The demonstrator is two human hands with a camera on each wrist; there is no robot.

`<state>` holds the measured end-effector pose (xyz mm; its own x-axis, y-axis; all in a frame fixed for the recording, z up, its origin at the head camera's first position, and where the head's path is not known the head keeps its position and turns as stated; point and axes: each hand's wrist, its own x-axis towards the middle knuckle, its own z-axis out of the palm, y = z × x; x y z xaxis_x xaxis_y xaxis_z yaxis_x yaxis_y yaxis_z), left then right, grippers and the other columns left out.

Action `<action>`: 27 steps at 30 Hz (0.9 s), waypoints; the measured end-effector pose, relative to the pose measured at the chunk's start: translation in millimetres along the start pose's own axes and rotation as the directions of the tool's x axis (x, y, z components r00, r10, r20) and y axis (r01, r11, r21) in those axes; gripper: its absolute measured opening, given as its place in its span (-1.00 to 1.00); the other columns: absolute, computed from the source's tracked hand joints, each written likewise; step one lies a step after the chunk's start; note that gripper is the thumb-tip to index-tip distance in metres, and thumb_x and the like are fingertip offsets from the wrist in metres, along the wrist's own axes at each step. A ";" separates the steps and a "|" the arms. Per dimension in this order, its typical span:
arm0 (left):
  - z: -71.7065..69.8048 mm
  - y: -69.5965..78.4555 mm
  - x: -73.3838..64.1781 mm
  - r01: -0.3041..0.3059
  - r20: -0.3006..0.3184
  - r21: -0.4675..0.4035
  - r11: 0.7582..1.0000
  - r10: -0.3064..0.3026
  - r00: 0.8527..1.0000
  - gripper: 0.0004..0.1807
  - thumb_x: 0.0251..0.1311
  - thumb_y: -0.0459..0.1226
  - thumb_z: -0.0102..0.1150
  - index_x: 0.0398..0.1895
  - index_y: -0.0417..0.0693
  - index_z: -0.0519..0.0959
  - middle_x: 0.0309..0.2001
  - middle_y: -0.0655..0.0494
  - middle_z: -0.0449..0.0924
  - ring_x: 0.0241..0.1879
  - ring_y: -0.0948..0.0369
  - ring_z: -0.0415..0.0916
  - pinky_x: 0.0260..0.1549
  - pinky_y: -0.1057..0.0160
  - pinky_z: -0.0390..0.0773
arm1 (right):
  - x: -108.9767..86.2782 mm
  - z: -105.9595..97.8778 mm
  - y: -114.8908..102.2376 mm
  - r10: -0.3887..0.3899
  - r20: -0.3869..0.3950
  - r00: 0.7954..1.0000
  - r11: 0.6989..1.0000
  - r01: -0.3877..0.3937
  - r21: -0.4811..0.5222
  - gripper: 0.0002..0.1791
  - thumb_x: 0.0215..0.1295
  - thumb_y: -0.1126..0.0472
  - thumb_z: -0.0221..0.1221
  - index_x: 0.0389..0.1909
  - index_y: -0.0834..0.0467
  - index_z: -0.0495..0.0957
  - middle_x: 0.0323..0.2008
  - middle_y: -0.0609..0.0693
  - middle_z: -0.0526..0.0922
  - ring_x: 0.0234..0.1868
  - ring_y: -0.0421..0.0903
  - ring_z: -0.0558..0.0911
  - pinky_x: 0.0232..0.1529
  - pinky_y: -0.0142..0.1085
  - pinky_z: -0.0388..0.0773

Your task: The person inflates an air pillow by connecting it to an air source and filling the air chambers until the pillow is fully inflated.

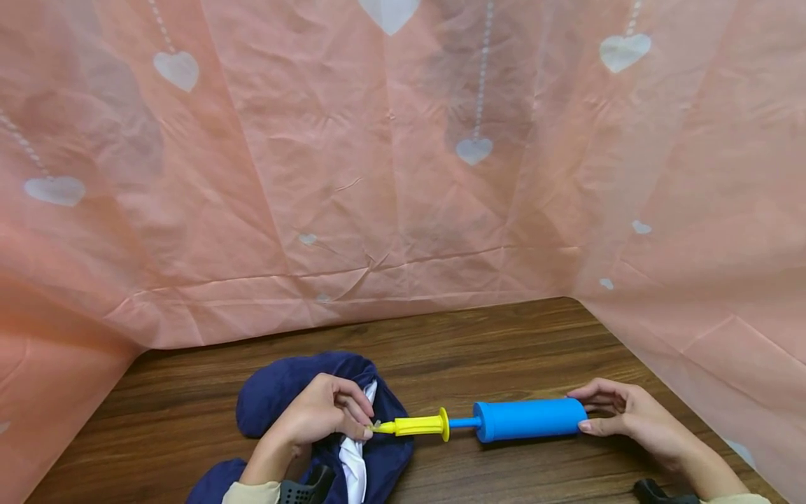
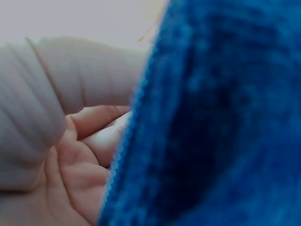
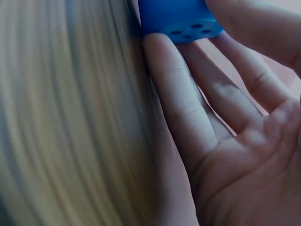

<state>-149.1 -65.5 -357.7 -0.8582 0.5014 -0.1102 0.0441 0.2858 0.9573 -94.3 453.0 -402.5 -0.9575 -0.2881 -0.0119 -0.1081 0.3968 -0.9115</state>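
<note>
Under the left grip (image 1: 324, 414), pinching a yellow nozzle (image 1: 418, 425) at its tip, lies a navy cushion (image 1: 292, 383); beyond the right grip (image 1: 623, 414), parted round a blue cylinder (image 1: 532, 420), hangs pink cloth (image 1: 711, 259).

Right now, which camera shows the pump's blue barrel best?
The head view: it shows the blue barrel along its length, its far end in the right hand. The right wrist view shows only that holed end; the left wrist view shows none of it.

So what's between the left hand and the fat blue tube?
A yellow piece, then a thin blue rod reaching the blue tube; the head view shows it.
</note>
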 end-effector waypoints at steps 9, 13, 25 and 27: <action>-1.7 -3.8 0.8 0.015 0.001 -0.003 1.000 -0.015 1.000 -0.69 -0.07 -0.51 0.60 -0.19 -0.34 0.76 -0.35 -0.03 0.85 -0.37 0.19 0.79 -0.34 0.29 0.70 | -19.8 -34.4 24.1 -0.023 -0.075 0.997 1.000 0.023 0.008 -0.60 0.48 0.44 0.23 0.30 0.27 0.61 0.12 -0.50 0.72 0.12 -0.52 0.66 0.00 -0.46 0.67; -3.3 -4.3 0.8 0.028 -0.002 -0.004 1.000 -0.028 1.000 -0.69 -0.06 -0.49 0.60 -0.19 -0.32 0.76 -0.34 -0.02 0.85 -0.36 0.17 0.79 -0.32 0.27 0.72 | -24.2 -41.2 28.8 -0.035 -0.087 0.996 0.999 0.036 0.005 -0.58 0.49 0.45 0.22 0.32 0.25 0.61 0.13 -0.51 0.71 0.12 -0.53 0.65 0.00 -0.47 0.67; -3.9 -2.7 -0.8 0.036 -0.012 -0.051 0.998 -0.036 0.999 -0.69 -0.08 -0.53 0.58 -0.19 -0.34 0.76 -0.34 -0.08 0.85 -0.38 0.16 0.79 -0.31 0.26 0.72 | -20.7 -35.7 25.4 -0.018 -0.078 0.997 0.999 0.021 0.034 -0.59 0.48 0.43 0.24 0.30 0.28 0.60 0.12 -0.51 0.72 0.11 -0.50 0.67 0.01 -0.45 0.69; -4.4 -2.1 -1.1 0.034 -0.014 -0.054 0.998 -0.035 0.999 -0.69 -0.08 -0.54 0.57 -0.20 -0.34 0.76 -0.34 -0.09 0.85 -0.38 0.16 0.79 -0.32 0.26 0.72 | -17.3 -30.7 23.1 -0.017 -0.057 0.998 0.998 0.020 0.053 -0.60 0.48 0.43 0.24 0.30 0.28 0.59 0.11 -0.50 0.72 0.11 -0.48 0.68 0.02 -0.43 0.69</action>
<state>-150.5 -70.2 -358.3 -0.8664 0.4793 -0.1400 -0.0133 0.2580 0.9660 -88.4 493.9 -410.7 -0.9693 -0.2442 0.0270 -0.1127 0.3444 -0.9320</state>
